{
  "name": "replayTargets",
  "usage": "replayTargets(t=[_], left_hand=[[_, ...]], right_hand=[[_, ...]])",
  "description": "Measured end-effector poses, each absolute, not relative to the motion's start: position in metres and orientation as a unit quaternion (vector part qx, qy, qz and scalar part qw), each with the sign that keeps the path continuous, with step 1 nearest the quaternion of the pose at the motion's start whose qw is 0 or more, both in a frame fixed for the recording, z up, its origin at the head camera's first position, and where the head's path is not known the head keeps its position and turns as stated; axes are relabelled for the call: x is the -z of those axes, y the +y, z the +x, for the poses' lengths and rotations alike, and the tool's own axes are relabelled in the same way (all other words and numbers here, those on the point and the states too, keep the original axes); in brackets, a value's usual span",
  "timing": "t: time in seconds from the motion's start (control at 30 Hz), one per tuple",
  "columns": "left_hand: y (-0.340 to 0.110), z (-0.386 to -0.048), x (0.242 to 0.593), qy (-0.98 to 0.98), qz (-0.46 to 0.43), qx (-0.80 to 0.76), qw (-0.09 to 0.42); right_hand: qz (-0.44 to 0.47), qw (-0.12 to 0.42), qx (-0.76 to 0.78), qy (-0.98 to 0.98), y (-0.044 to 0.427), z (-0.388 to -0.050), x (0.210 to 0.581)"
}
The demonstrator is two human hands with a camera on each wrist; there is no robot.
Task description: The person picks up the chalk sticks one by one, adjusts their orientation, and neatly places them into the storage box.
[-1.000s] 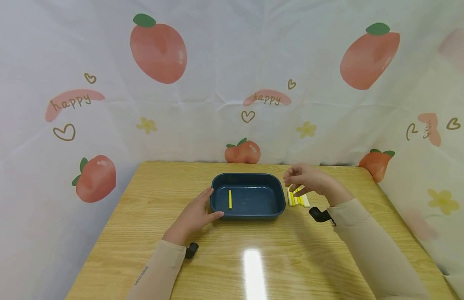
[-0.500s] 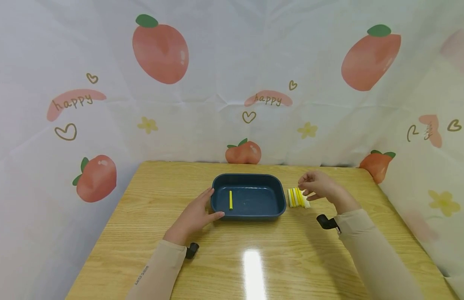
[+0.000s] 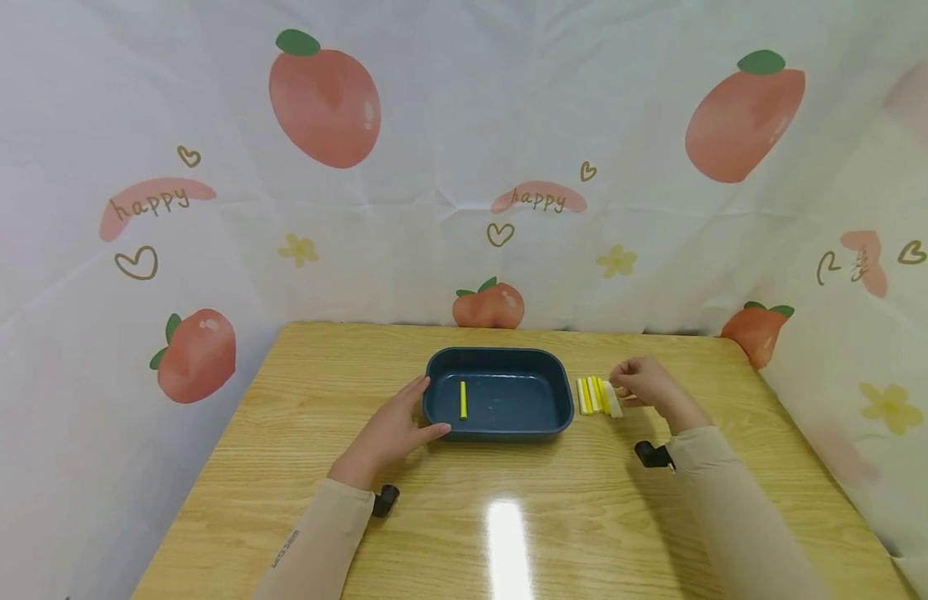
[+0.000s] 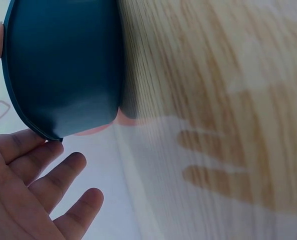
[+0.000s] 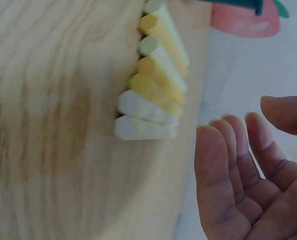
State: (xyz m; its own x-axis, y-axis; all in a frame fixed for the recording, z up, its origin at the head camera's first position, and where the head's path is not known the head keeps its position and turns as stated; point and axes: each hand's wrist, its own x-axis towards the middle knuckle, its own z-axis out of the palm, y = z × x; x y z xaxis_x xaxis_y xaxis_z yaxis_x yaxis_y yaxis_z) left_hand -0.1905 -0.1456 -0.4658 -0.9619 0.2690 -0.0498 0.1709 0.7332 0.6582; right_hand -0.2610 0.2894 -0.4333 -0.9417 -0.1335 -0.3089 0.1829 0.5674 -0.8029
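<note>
A dark blue rectangular plastic tub (image 3: 497, 435) stands on the table with one yellow chalk stick (image 3: 463, 401) lying in its left part. Resting against the tub's left end is my left hand (image 3: 386, 427); in the left wrist view its fingers (image 4: 63, 175) are extended and touch the rim, the thumb apart from them. White and yellow chalk sticks (image 3: 593, 396) lie side by side in a row right of the tub. My right hand (image 3: 653, 388) hovers at the row's right end. In the right wrist view its loosely bent fingers (image 5: 212, 155) hold nothing.
The wooden table (image 3: 344, 358) carries the tub and chalk. A white fruit-print cloth (image 3: 434, 125) hangs behind and along both sides. A bright light reflection (image 3: 506, 550) lies on the tabletop in front of the tub.
My right hand has moved right and slightly lower, from above the chalk beside the tub to the row's right end, uncovering the sticks. The left hand stays at the tub.
</note>
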Motion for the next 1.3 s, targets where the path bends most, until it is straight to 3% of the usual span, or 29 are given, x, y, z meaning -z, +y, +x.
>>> replayTargets(t=[0.63, 1.3], left_hand=[[-0.144, -0.19, 0.465, 0.928, 0.119, -0.346, 0.069], [-0.144, -0.19, 0.466, 0.929, 0.116, -0.346, 0.065]], right_hand=[[0.076, 0.197, 0.459, 0.863, 0.299, -0.275, 0.462], [0.108, 0.198, 0.423, 0.878, 0.3, -0.282, 0.466]])
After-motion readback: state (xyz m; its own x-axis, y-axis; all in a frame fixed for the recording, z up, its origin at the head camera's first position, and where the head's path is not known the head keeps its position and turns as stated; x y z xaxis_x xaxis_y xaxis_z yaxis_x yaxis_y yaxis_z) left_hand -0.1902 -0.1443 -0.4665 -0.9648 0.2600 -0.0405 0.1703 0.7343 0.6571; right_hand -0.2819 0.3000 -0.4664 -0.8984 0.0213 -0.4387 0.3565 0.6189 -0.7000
